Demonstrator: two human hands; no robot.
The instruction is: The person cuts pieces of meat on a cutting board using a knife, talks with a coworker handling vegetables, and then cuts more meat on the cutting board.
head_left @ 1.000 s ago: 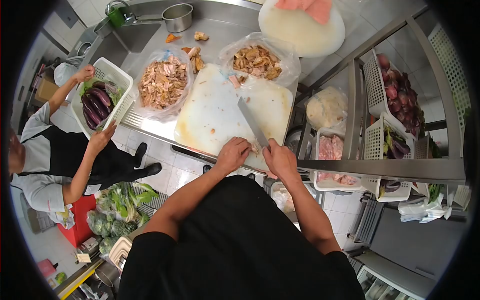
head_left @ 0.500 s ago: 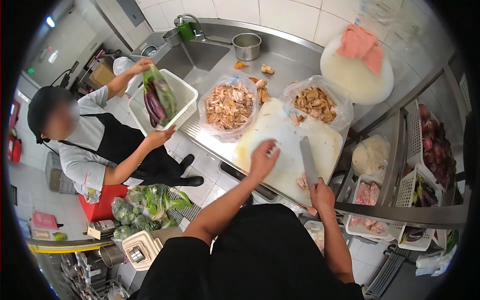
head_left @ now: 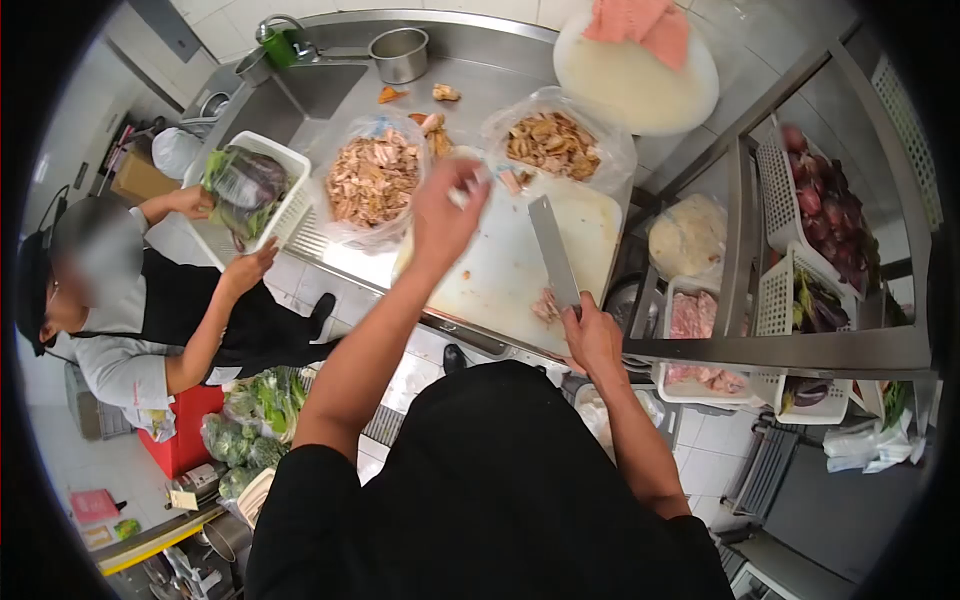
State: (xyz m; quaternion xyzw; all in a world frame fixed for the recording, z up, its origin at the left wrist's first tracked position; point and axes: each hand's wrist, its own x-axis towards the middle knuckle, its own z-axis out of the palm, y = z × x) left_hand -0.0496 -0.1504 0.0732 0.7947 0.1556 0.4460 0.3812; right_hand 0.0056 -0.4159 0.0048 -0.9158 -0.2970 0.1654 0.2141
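Note:
My right hand (head_left: 594, 340) is closed round the handle of a cleaver (head_left: 555, 255), its broad blade resting over the white cutting board (head_left: 500, 270). Small meat pieces (head_left: 546, 306) lie beside the blade. My left hand (head_left: 448, 215) is raised over the board's left part, near a plastic bag of chopped pink meat (head_left: 372, 180). Its fingers are bent and smeared by motion, with something pale between them that I cannot make out. Behind the board, a second clear bag (head_left: 555, 143) holds browner cut pieces.
On the left, a co-worker holds bagged eggplants (head_left: 245, 188) over a white basket (head_left: 292, 212). A steel pot (head_left: 399, 55) stands near the sink (head_left: 310, 95). A metal rack (head_left: 780, 350) with baskets of onions (head_left: 825, 205) and trays of meat (head_left: 693, 314) borders the right.
My left hand has risen away from me, towards the meat bags. My right hand still grips the cleaver. The co-worker's eggplant bag has been lowered into the basket; the whole view has shifted.

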